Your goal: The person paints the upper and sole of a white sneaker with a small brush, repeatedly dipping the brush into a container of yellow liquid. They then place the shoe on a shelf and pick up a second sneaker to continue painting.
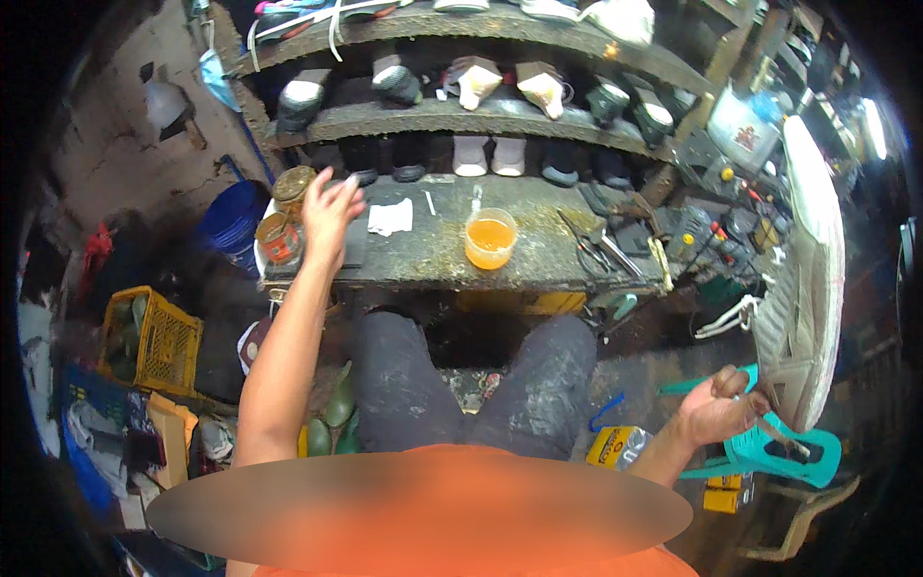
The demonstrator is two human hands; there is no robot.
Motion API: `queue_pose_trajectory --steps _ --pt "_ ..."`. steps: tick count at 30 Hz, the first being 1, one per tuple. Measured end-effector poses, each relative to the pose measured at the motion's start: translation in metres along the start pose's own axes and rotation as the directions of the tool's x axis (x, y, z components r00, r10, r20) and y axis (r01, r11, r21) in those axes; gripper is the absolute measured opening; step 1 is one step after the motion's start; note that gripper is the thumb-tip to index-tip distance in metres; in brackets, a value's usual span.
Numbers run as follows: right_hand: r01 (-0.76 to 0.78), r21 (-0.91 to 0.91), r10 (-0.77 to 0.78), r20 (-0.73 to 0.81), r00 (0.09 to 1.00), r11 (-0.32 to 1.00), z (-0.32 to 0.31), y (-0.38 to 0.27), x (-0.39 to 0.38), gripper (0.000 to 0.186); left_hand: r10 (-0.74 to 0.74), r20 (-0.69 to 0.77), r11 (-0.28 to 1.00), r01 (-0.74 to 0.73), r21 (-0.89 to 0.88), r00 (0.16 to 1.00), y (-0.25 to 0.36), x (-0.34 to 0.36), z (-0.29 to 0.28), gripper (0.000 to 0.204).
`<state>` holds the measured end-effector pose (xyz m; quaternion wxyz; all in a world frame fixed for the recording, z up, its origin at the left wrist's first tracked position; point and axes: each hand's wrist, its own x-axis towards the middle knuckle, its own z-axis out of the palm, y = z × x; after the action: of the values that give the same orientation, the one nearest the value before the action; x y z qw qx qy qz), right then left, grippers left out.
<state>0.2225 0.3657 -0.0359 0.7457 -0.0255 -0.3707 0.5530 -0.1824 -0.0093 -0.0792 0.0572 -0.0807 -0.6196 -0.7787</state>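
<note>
My left hand [332,210] is raised over the left end of a worn workbench [433,258]. Its fingers are spread and nothing shows in them. Beside it stand two jars with brownish stains, a taller one [293,186] and a shorter one with a reddish label [278,238]. At the right, my right hand [721,409] is closed, fingers curled; what it grips is unclear. A pale, thin strip [790,439] shows just below its fingers. Close by, a large whitish shoe [803,279] stands on end, loose laces [729,320] at its side. Whether my hand touches it I cannot tell.
A clear cup of orange liquid [491,240] and a white cloth [389,218] lie on the bench. Pliers [586,245] and other tools crowd its right end. Shoes line the shelves [481,120] behind. A yellow crate [154,341] sits left, a teal plastic stool [817,462] right.
</note>
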Motion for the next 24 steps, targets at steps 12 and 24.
queue_pose_trajectory --steps 12,24 --pt "-0.012 -0.216 0.002 -0.047 0.999 0.976 -0.011 0.019 0.009 0.048 0.163 -0.388 0.955 -0.047 0.292 0.907 0.007 0.183 0.158 0.143" --pt "-0.027 -0.178 0.018 -0.057 0.998 0.984 -0.016 0.029 0.012 0.043 0.240 -0.481 0.935 -0.333 -0.117 0.843 -0.003 0.184 0.117 0.117"
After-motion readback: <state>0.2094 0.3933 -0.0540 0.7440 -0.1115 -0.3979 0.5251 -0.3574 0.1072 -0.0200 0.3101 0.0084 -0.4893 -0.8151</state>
